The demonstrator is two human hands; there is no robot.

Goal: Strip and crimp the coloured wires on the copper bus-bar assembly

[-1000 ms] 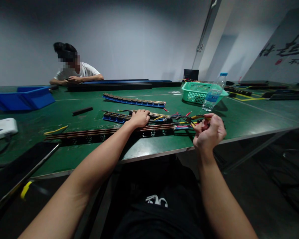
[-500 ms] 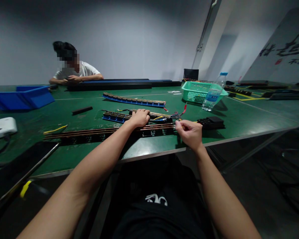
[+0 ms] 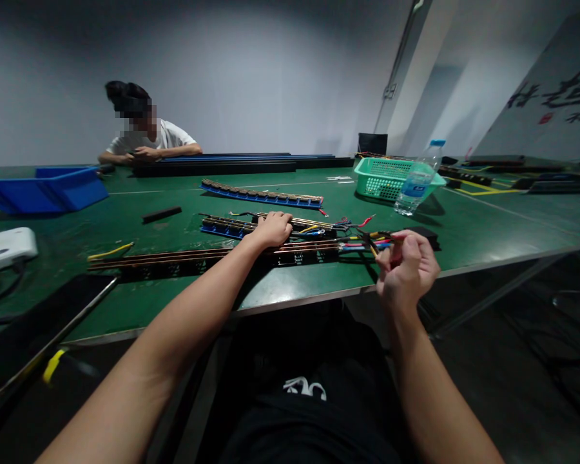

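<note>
My left hand (image 3: 272, 229) rests with fingers curled over a long black strip with copper rails (image 3: 183, 258) lying along the near edge of the green table (image 3: 125, 303). My right hand (image 3: 407, 265) is raised past the strip's right end, fingers closed on a bundle of coloured wires (image 3: 367, 241) that run from that end. Just beyond my left hand lies a shorter blue-based strip (image 3: 232, 226) with more loose wires (image 3: 338, 224). A small black block (image 3: 425, 233) sits behind my right hand.
A third blue strip (image 3: 261, 194) lies farther back. A green basket (image 3: 389, 177) and a water bottle (image 3: 418, 179) stand at the right, a blue bin (image 3: 43, 190) and a white device (image 3: 4, 247) at the left. Another person (image 3: 147, 138) sits at the far side.
My right hand moved from the strip's right end back to the right and up, drawing the coloured wires out with it. My left hand stayed on the strip.
</note>
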